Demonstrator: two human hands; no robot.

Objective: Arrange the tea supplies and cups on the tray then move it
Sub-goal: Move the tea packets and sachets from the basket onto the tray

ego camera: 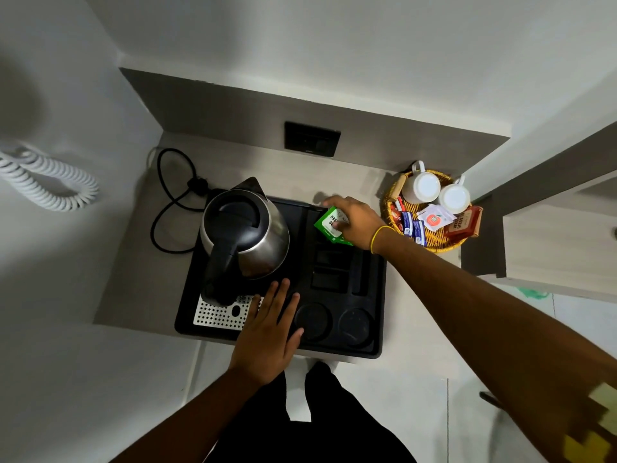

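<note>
A black moulded tray [374, 342] lies on the beige shelf, with a steel kettle [247, 232] standing on its left half. My right hand [355, 220] holds green tea packets [329, 225] over the tray's upper right compartments. My left hand [270, 332] rests flat, fingers spread, on the tray's front middle beside the perforated metal grid [217, 314]. To the right stands a woven basket [444, 243] with two white cups [421, 186] upside down and several sachets [434, 220].
The kettle's black cord [167, 202] loops on the shelf at the left. A dark wall socket [312, 139] sits behind. A coiled white cable [46, 182] hangs at the far left. A wooden cabinet [551, 242] closes in the right side.
</note>
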